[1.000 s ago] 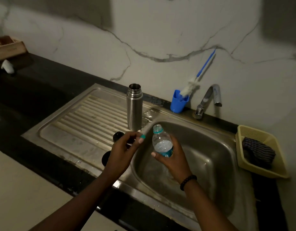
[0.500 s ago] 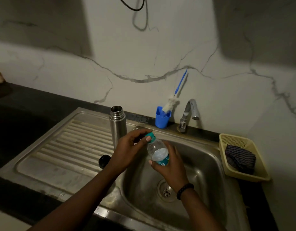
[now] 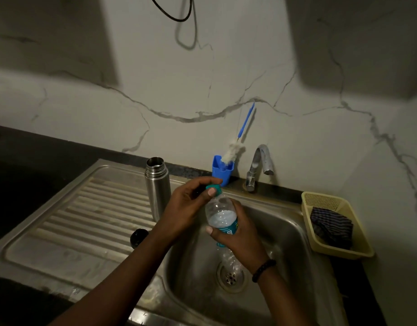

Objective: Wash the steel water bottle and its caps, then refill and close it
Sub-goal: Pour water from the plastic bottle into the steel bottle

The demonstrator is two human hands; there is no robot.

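A steel sink (image 3: 294, 231) holds a curved tap (image 3: 259, 165) at its back rim; a blue brush holder (image 3: 222, 171) stands just left of the tap, a yellow basket (image 3: 362, 251) to the sink's right.

No text, brand, number or sign can be read anywhere in view. The only likely carrier of print is the teal label (image 3: 227, 228) wrapped around the clear plastic bottle (image 3: 220, 214) held over the sink basin; pale marks on it may be lettering, but they are too small and dim to make out. The steel bottle (image 3: 157, 184), farther left, shows a plain surface.
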